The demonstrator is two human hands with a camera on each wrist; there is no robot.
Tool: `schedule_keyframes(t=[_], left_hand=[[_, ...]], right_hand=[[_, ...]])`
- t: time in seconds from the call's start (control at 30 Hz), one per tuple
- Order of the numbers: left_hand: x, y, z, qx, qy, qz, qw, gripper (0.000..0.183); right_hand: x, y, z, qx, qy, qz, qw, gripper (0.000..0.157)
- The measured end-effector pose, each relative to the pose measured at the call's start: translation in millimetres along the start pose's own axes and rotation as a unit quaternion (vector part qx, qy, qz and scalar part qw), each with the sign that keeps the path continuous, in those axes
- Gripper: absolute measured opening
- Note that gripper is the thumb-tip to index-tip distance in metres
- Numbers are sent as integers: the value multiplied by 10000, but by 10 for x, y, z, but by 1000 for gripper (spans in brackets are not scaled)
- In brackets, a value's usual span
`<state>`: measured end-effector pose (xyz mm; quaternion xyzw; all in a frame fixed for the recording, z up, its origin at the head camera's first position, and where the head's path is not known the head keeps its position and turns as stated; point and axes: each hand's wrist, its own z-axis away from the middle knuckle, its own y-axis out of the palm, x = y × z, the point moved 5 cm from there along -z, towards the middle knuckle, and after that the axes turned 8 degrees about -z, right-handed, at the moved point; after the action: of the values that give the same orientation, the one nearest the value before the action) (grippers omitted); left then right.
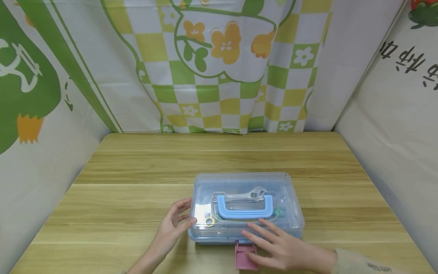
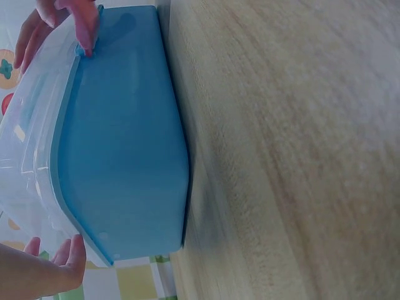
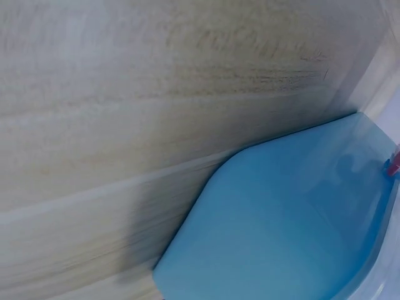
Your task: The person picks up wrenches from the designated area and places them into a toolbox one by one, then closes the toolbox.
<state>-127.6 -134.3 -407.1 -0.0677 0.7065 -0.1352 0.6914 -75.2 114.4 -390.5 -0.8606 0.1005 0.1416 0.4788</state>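
Observation:
A toolbox [image 1: 246, 180] with a clear lid and a blue base [image 2: 125, 131] lies flat on the table, its lid down. The light-blue handle [image 1: 245, 214] is folded flat on the lid. At the front, the pink latch [image 1: 245, 258] hangs swung out from the lid. My left hand [image 1: 174, 222] is at the box's left side, thumb at the lid's front left corner and fingers along the side. My right hand [image 1: 278, 247] lies over the front edge with fingers spread, the lower ones over the latch. An adjustable wrench [image 1: 254, 194] shows through the lid.
Also inside the box are a yellow ring-shaped piece [image 1: 210, 220] and a green piece [image 1: 280, 212]. The box stands toward the front of the wooden table [image 1: 137, 171]. Patterned cloth [image 1: 219, 99] hangs behind the table, and pale cloth walls flank it.

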Motion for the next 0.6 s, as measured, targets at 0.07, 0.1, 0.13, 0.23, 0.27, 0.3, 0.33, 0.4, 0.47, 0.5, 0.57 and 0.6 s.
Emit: schedule_keyframes(t=[0.07, 0.1, 0.13, 0.23, 0.27, 0.3, 0.33, 0.4, 0.47, 0.5, 0.57, 0.6], left_hand=[[4, 2, -3, 5, -12, 4, 10000, 49], [4, 3, -3, 7, -18, 13, 10000, 49], [5, 2, -2, 5, -26, 20, 10000, 49], [4, 3, -1, 2, -39, 22, 10000, 49], [3, 3, 0, 2, -38, 19, 10000, 49], [2, 2, 2, 5, -38, 21, 10000, 49], [1, 2, 3, 8, -37, 18, 10000, 49], [0, 1, 4, 22, -36, 12, 10000, 49], [-2, 1, 6, 39, -41, 9, 10000, 49], [-3, 1, 7, 49, -43, 10, 10000, 49], [-5, 0, 8, 59, -45, 4, 10000, 49], [-6, 0, 7, 59, -46, -3, 10000, 49]], right_hand=[[-6, -30, 7, -205, -24, -146, 9997, 25], [-10, -40, 13, -278, -12, -211, 9994, 25], [-13, -47, 18, -367, 19, -305, 9989, 25], [-35, -87, 12, -623, 152, -567, 9963, 26], [-44, -111, -8, -750, 188, -589, 9953, 24], [-55, -136, -34, -896, 220, -591, 9940, 23], [-65, -164, -63, -1077, 225, -563, 9923, 22], [-82, -213, -120, -1416, 221, -426, 9888, 21], [-94, -240, -157, -1690, 248, -255, 9850, 21], [-99, -240, -163, -1777, 298, -233, 9834, 21], [-105, -239, -165, -1898, 405, -209, 9808, 22], [-106, -237, -165, -1948, 467, -208, 9795, 23]])
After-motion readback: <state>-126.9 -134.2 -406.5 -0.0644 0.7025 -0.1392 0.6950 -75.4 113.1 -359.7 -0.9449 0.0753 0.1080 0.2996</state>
